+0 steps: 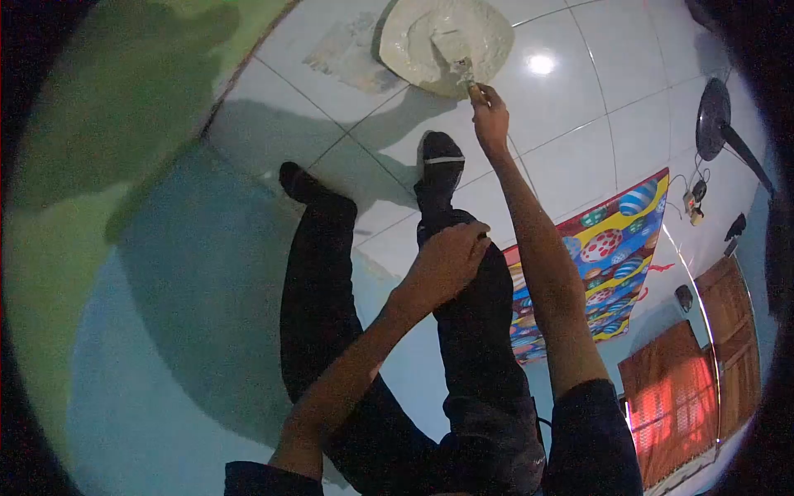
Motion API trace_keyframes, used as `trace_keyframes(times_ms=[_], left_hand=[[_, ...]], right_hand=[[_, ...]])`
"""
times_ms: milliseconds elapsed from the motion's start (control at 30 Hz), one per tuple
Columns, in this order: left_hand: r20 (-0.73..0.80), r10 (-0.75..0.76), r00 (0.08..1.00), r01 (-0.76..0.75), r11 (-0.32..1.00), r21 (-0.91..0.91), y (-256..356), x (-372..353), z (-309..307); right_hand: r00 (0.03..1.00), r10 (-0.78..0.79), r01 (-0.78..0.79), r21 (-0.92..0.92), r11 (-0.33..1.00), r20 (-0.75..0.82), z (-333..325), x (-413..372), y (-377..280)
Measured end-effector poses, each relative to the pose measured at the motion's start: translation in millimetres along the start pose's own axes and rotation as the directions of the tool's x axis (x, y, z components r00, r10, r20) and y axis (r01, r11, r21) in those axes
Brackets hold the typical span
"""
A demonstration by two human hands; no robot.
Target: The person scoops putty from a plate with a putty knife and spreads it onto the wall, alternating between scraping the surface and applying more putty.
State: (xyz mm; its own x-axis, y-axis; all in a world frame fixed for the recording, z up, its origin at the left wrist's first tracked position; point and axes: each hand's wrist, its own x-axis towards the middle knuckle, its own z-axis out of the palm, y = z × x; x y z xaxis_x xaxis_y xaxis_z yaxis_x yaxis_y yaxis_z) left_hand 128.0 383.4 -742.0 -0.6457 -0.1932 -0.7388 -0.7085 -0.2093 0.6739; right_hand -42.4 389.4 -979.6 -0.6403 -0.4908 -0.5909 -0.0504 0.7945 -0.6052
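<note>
My right hand (491, 116) is closed around the short handle of a putty knife (473, 87). The blade reaches into a round, shallow basin (387, 51) on the floor and is partly covered by the off-white paste (488, 41) in it. My left hand (449, 263) lies over my bent right knee with its fingers curled together. A small dark spot shows by its fingertips, and I cannot tell what it is. My feet, in dark shoes (442, 157), stand just short of the basin.
Whitish residue (351, 54) marks the tiled floor (571, 83) left of the basin. A green and blue wall (149, 273) runs along the left. On the right are a colourful patterned mat (600, 256), a black stand fan (713, 120), cables and an orange curtain (674, 397).
</note>
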Motion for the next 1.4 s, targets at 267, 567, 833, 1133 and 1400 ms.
trace_keyframes(times_ms=[267,567,833,1133,1400], left_hand=[[-0.139,-0.004,0.99,0.016,0.997,0.082,-15,1,-19],[-0.028,0.001,1.0,0.006,0.971,0.241,-31,-27,-10],[-0.057,0.068,0.996,-0.054,0.975,0.215,-18,-43,-28],[-0.073,0.009,0.997,0.009,0.97,0.243,-31,-56,-37],[0.079,-0.196,0.978,0.131,0.855,0.502,-36,-72,-31]], right_hand=[[1.0,-0.013,0.012,0.16,0.987,0.003,21,9,4],[0.996,0.003,0.005,0.096,0.995,-0.088,11,-45,-3],[0.965,-0.233,0.198,-0.247,0.949,-0.12,14,-27,46],[0.976,-0.015,-0.05,0.296,0.954,0.216,71,-105,-94],[0.765,-0.247,-0.037,0.424,0.905,0.594,154,-148,-225]])
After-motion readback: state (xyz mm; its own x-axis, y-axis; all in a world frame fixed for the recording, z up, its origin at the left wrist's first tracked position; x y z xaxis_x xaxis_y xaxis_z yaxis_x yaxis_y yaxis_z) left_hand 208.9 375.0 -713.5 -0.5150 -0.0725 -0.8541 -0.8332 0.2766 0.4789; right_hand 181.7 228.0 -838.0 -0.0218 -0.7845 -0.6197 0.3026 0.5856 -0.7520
